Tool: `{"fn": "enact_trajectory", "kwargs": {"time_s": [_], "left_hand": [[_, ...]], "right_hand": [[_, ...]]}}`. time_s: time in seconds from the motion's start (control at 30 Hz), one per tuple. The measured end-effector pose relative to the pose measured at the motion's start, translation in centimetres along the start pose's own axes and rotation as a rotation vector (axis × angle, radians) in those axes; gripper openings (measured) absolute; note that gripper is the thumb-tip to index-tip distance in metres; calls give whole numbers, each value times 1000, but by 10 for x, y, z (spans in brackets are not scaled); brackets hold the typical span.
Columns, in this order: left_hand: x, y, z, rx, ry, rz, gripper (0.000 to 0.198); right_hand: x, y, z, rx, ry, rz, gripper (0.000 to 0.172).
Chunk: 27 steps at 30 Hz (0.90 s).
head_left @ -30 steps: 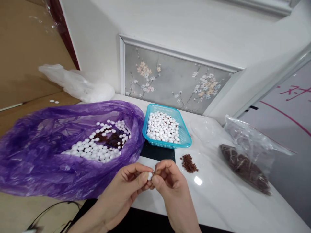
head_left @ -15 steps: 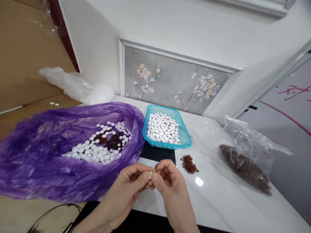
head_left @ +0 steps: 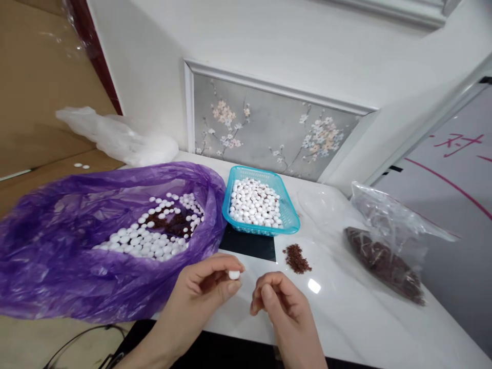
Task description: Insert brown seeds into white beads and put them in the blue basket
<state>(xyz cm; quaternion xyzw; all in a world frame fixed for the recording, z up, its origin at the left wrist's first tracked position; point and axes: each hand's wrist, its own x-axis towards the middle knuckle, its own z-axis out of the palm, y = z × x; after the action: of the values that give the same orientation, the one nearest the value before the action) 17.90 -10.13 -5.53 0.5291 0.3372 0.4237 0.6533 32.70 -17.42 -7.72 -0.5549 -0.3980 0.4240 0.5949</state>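
Note:
Between the thumb and forefinger of my left hand (head_left: 209,289) is a small white ball (head_left: 234,275). My right hand (head_left: 286,310) is just right of it, apart from the ball, fingers curled and thumb pressed to them; whatever it may hold is hidden. Beyond my hands stands a turquoise plastic basket (head_left: 289,225) heaped with similar white balls (head_left: 255,204), specks of brown showing among them. A small pile of reddish-brown shreds (head_left: 297,259) lies on the white table by my right hand. To the left, an open purple plastic bag (head_left: 96,187) contains many white balls and brown shreds.
At the right lies a clear zip bag (head_left: 388,256) filled with brown material. A black flat piece (head_left: 249,245) is partly under the basket. Crumpled clear plastic (head_left: 130,138) rests behind the purple bag, near cardboard (head_left: 49,92). A wall with a framed floral panel (head_left: 269,118) closes off the back.
My hands were together, fingertips meeting around a white ball. They have separated: the left keeps the ball, while the right has drawn away to the right and slightly down.

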Motion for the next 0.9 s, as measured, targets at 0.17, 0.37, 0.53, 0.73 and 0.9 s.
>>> {"fn": "enact_trajectory", "kwargs": {"time_s": [0.17,0.37,0.53,0.73,0.9], "left_hand": [[3,2,0,190,48,79,9],[47,12,15,344,168,244,13],[98,12,25,466,110,368,43],[88,4,23,618,18,444,47],[53,27,4,730,-19,420,26]], "right_hand": [[-7,5,-18,-170,58,-51,31],[12,18,-91,-816,368,-127,26],[35,20,-124,-967,414,-77,24],[37,23,-118,-1033,392,-58,22],[32,30,-130,-1028,488,51,26]]}}
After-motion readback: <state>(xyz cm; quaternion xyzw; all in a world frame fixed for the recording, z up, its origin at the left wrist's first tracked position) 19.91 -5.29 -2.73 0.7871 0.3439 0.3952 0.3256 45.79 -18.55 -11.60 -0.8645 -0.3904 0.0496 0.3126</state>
